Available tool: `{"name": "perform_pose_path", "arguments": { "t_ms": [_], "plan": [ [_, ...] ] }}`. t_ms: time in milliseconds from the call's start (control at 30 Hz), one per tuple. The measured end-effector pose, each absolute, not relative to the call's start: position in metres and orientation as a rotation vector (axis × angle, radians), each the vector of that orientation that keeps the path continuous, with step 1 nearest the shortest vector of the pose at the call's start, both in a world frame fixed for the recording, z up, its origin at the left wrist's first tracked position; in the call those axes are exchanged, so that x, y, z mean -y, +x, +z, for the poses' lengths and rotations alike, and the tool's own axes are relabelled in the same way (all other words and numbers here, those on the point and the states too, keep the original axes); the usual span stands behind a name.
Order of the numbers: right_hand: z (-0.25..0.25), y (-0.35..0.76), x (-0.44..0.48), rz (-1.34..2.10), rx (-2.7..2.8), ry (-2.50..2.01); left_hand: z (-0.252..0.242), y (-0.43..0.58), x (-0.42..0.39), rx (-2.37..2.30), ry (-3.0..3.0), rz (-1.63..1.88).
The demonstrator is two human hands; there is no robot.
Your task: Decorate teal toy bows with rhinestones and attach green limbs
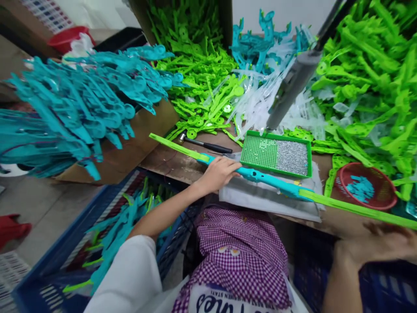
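My left hand [220, 174] is closed round the turquoise middle of a long plastic piece [260, 177], shaped like a toy bow with a bright green arm at each end. It spans the bench edge, tilted down to the right. Beside its right green arm [365, 211] is my right hand [387, 245], smeared by motion; whether it touches the arm is unclear. Just beyond the turquoise part lies a green tray [276, 171], with a perforated left half and many small silvery metal pieces [292, 156] at right. A black-handled hammer [208, 145] rests behind the left hand.
A grey powered screwdriver [293, 84] hangs over the tray. Piles of green parts [368, 87], clear plastic strips [254, 98] and turquoise parts [260, 48] crowd the back. A red basket [387, 200] holds turquoise bits. Turquoise pieces [81, 95] fill a carton; a blue crate [42, 274] stands below.
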State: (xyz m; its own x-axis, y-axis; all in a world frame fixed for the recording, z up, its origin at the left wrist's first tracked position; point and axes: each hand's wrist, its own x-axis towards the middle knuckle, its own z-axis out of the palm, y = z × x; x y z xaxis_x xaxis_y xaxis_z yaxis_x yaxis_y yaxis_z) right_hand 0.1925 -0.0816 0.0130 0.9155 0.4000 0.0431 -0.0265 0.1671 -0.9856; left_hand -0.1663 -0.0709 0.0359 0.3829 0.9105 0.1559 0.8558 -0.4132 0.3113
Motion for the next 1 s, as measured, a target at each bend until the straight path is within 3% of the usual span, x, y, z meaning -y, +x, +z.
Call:
{"name": "perform_pose_path", "arguments": {
  "t_ms": [33,100,200,300,500,1000],
  "plan": [
    [0.010,0.186,0.097,0.008,0.496,-1.346,0.036,-0.167,0.072,-1.580,2.478,0.442],
    [0.004,0.170,0.120,-0.154,0.947,-1.344,0.037,-0.168,0.073,-1.560,2.511,0.436],
    [-0.004,0.141,0.120,0.113,1.722,-1.357,0.038,-0.169,0.074,-1.543,2.535,0.456],
    [-0.004,0.117,0.091,0.154,2.058,-1.348,0.040,-0.170,0.076,-1.553,2.520,0.453],
    [0.002,0.108,0.063,0.040,2.152,-1.320,0.038,-0.173,0.074,-1.592,2.516,0.452],
    [-0.014,0.107,0.094,0.046,2.124,-1.159,0.033,-0.201,0.111,-1.664,2.626,0.260]
  ]
}}
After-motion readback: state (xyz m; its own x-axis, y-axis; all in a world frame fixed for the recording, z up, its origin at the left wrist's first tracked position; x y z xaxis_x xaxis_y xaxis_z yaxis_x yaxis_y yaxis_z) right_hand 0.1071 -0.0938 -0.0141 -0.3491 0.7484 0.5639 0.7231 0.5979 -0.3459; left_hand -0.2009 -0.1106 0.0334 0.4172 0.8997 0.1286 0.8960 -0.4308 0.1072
